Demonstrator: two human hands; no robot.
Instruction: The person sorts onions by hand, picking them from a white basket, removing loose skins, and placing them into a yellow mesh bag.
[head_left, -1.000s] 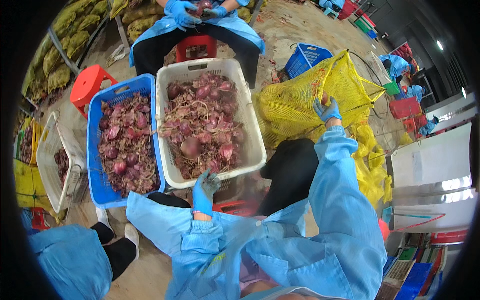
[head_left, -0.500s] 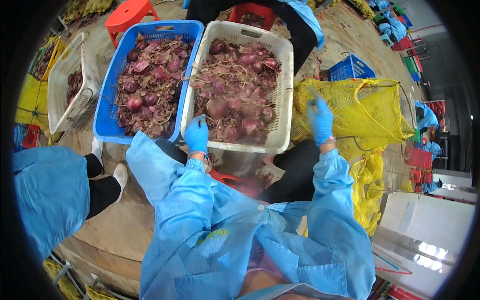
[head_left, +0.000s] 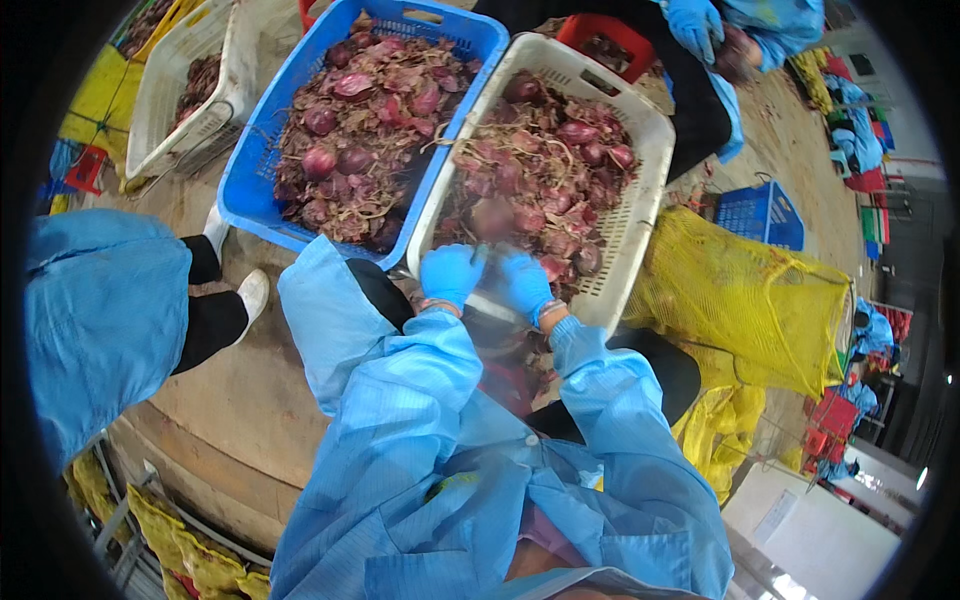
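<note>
Blue-gloved, my left hand [head_left: 452, 274] is closed over the near edge of a white plastic crate [head_left: 628, 240]; what its fingers grip, if anything, is hidden. Right beside it is my right hand [head_left: 526, 287], also gloved, with its fingers curled inward and slightly blurred. I cannot make out what lies between the two hands. Red onions [head_left: 578, 133] with loose skins and dry roots fill the crate beyond my hands. A blue crate [head_left: 240, 185] of similar onions and skins [head_left: 320, 162] stands against its left side.
A yellow mesh sack [head_left: 755, 300] extends to the right, with a blue basket [head_left: 760, 215] behind it. Another white crate [head_left: 150, 130] stands at far left. A person in a blue smock [head_left: 95, 300] is at my left; a co-worker's gloved hand [head_left: 695, 25] holds an onion opposite.
My right hand has come left from beside the yellow sack to meet my left hand at the crate's near edge. The view has shifted, so the crates appear farther right and tilted.
</note>
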